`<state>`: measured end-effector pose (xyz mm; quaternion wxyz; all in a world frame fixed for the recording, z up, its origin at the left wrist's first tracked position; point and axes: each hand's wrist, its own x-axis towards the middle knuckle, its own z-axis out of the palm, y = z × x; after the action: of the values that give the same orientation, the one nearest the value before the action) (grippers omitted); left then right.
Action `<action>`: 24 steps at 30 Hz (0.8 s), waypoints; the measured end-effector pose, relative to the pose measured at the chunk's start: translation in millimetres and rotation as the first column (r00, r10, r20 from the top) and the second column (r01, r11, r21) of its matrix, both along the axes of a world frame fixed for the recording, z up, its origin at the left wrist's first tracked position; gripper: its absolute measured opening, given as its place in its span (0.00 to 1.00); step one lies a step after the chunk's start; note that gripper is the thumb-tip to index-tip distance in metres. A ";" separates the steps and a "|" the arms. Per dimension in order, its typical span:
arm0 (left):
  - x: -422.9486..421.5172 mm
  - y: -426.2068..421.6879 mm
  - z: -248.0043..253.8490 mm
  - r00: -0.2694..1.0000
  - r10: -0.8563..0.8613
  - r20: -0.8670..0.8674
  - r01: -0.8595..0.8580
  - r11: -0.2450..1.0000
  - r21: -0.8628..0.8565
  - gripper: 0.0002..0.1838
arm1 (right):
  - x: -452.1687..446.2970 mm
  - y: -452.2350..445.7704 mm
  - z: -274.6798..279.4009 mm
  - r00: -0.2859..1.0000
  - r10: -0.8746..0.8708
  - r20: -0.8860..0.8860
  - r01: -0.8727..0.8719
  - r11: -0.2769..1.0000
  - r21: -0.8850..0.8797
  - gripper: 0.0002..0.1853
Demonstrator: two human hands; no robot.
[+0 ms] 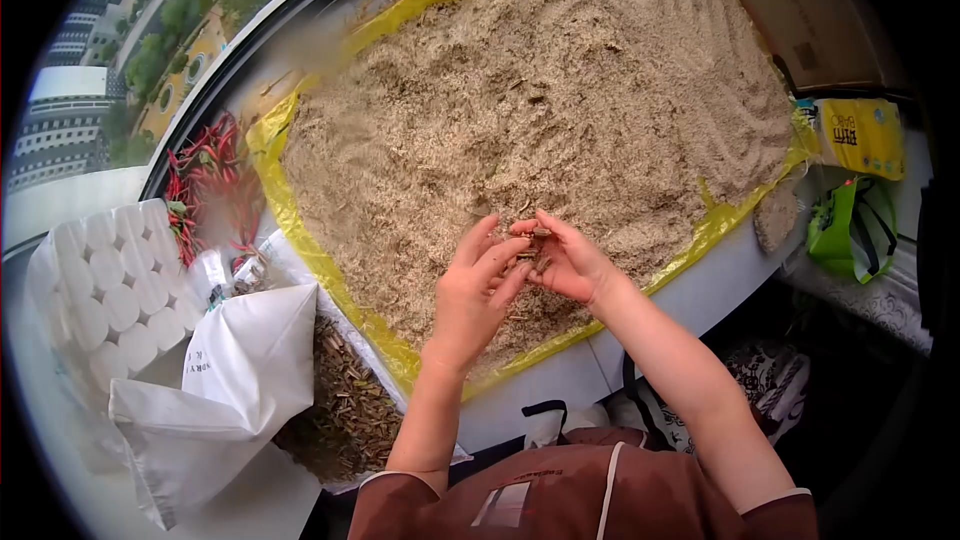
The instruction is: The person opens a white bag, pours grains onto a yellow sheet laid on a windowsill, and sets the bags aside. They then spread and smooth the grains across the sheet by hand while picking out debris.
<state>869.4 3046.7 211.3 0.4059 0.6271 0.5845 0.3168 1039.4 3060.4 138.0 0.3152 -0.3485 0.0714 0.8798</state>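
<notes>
My left hand [470, 285] and my right hand [570, 258] meet above the near part of a heap of light-brown, seed-like grains [560, 110]. Small brown bits of dried stem or pod [540, 243] lie in the curled fingers of my right hand. The bent fingertips of my left hand pinch at the same bits, close against the right. Under the heap is a yellow plastic sheet [350, 315], its edges showing all around. Darker stem bits are mixed into the grains near my hands.
Left of the sheet are a pile of dried brown pieces [350, 390], a white cloth bag [250, 360], white egg trays [125, 290] and red chillies [215, 175] by the window. On the right are a cardboard box [800, 10], a yellow packet [862, 138] and a green bag [845, 230].
</notes>
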 end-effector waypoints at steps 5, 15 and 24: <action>-19.1 -24.1 -29.7 0.907 0.078 -0.414 -0.056 0.996 0.066 0.15 | 23.1 4.7 13.1 0.990 0.065 0.127 -0.078 0.991 0.105 0.14; -57.3 -15.9 -49.9 0.954 0.199 -0.223 -0.208 0.978 -0.017 0.12 | -15.3 2.2 -3.7 0.152 -0.353 0.923 -0.923 0.284 0.261 0.10; -52.6 -44.7 -46.0 0.645 0.557 0.523 -0.083 0.731 -0.677 0.09 | -4.4 1.2 13.0 0.226 -0.254 0.940 -0.919 0.266 0.293 0.15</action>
<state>816.8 3002.0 165.2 0.7033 0.1764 0.5619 0.3982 1035.0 3061.5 151.0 0.1513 -0.5376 -0.7017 0.4424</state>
